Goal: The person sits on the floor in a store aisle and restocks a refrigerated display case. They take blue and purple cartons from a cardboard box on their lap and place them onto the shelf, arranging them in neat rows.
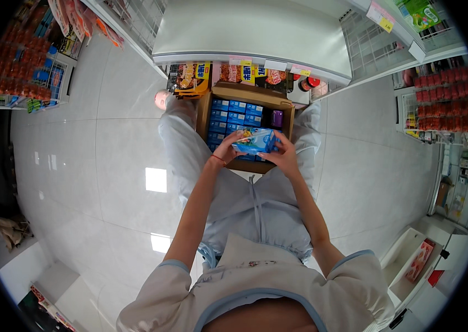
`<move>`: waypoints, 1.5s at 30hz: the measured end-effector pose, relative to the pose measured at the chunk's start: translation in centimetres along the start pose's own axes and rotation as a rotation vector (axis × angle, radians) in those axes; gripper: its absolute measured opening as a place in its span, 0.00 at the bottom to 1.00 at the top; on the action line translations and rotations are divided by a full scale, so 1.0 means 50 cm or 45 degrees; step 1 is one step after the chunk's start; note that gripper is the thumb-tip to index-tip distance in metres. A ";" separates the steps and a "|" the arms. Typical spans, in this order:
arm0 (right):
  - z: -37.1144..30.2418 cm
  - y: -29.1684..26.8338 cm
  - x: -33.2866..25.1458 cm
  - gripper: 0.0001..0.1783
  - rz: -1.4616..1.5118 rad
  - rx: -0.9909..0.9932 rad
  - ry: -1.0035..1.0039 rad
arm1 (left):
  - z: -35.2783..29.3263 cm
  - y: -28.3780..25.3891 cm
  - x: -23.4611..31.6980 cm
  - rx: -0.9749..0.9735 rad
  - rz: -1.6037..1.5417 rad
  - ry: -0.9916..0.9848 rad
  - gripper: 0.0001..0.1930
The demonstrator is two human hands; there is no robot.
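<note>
Between my two hands I hold a small blue box [254, 141] with a colourful printed picture, just above an open cardboard carton. My left hand [227, 148] grips its left end, and my right hand [283, 156] closes round its right end. The cardboard carton [203, 117] stands on the floor between my legs, flaps folded out. Several rows of similar blue boxes [236, 118] fill its left and middle part. A purple box [277, 118] stands at its right side. The held box and my hands hide the nearer rows.
Beyond the carton is a white shelf unit [250, 27] with a bare upper shelf. Black, yellow and red food packs [189, 77] and a red-lidded jar [308, 83] sit on its bottom level. Hanging packets [446, 99] stand right, more racks left. A white drawer [405, 254] is lower right.
</note>
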State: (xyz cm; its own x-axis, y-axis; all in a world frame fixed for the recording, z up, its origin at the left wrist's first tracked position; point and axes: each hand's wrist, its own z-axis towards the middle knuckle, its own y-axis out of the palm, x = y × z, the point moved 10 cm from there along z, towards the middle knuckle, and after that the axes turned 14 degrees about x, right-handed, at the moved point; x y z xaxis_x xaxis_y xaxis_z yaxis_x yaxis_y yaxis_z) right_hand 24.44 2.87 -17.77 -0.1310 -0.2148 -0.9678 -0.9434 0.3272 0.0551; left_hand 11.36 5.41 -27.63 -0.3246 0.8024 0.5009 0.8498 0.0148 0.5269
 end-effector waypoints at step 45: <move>0.045 -0.106 -0.108 0.31 -0.210 0.545 -0.271 | 0.046 -0.089 -0.057 0.226 0.471 -0.095 0.25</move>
State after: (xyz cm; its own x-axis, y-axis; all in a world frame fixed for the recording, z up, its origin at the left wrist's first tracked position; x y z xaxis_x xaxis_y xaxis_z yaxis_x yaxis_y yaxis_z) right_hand 30.86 4.39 -13.37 0.1162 -0.1175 -0.9863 -0.7310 0.6621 -0.1650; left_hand 9.48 4.44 -32.97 0.0413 0.8141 0.5793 0.9640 -0.1849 0.1911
